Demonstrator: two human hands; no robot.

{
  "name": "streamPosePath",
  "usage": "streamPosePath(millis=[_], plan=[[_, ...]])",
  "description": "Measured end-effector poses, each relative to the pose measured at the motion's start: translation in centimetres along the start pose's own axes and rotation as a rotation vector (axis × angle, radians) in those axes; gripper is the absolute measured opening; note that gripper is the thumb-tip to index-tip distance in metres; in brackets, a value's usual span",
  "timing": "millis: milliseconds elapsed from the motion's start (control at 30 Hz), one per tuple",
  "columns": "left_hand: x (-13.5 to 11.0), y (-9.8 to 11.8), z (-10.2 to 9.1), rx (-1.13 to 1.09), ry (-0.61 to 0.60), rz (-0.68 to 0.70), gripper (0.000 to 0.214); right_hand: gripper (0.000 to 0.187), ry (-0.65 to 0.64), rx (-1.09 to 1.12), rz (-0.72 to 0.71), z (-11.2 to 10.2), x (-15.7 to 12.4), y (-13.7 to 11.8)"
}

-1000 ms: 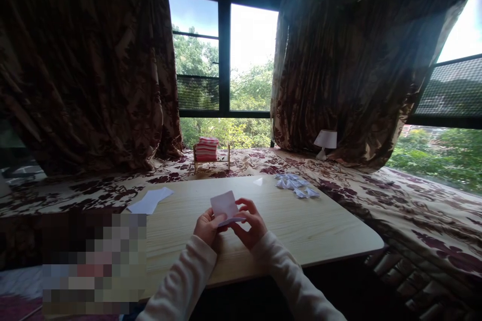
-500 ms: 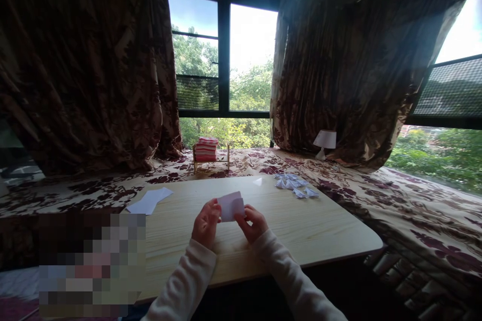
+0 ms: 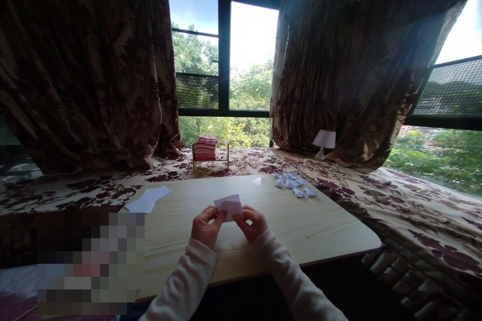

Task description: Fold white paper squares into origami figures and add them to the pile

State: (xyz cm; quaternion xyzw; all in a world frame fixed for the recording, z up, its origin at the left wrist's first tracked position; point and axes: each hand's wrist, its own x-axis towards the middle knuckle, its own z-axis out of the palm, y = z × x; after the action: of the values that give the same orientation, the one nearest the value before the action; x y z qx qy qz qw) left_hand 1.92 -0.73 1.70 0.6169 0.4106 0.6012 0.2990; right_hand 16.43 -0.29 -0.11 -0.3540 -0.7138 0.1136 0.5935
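The grip of each hand is closed on one small folded paper (image 3: 229, 206). The left hand (image 3: 205, 228) pinches its lower left edge between thumb and fingertips, and the right hand (image 3: 253, 223) pinches its lower right edge the same way, so the two hands sit close together beneath it. The paper is pale, tilted up towards the camera, and held just above the middle of the counter (image 3: 309, 230), nearer the counter's near edge than its far one; I cannot tell whether its lower edge touches the wood. Both wrists come in over the counter's near edge in light long sleeves. On the counter's far left corner lie a few flat white sheets (image 3: 147, 199), overlapping one another. On the counter's far right corner sits a loose cluster of small folded pieces (image 3: 295, 184), with one tiny scrap (image 3: 258, 180) just beside them, towards the middle of the far edge. Beyond the counter's far edge a patterned spread (image 3: 376, 185) covers a low ledge, and on it stand a small wooden rack of striped cloth (image 3: 206, 149) and a little white lamp (image 3: 325, 140), with dark curtains and a bright window behind them.
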Motion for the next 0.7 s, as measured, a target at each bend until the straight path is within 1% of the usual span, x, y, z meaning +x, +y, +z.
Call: streamPosePath(millis=[233, 333, 433, 500, 600, 700], plan=[[-0.1, 0.5, 0.3, -0.046, 0.047, -0.044, 0.017, 0.038, 0.014, 0.019, 0.02, -0.2, 0.1, -0.4], [-0.1, 1.0, 0.4, -0.041, 0.106, -0.025, 0.016, 0.04, 0.028, 0.087, 0.091, -0.3, 0.1, -0.2], [-0.2, 1.5, 0.3, -0.038, 0.048, -0.018, 0.014, 0.039, 0.089, 0.17, 0.199, -0.4, 0.1, 0.4], [-0.2, 1.7, 0.3, -0.022, 0.011, 0.009, 0.017, 0.029, 0.155, 0.179, 0.238, -0.5, 0.0, 0.7], [-0.2, 1.5, 0.3, 0.018, 0.001, 0.056, 0.018, 0.019, 0.229, 0.118, 0.198, -0.6, 0.1, 0.7], [-0.2, 1.1, 0.3, 0.066, -0.023, 0.091, 0.017, 0.017, 0.237, 0.063, 0.123, -0.8, 0.3, 0.4]])
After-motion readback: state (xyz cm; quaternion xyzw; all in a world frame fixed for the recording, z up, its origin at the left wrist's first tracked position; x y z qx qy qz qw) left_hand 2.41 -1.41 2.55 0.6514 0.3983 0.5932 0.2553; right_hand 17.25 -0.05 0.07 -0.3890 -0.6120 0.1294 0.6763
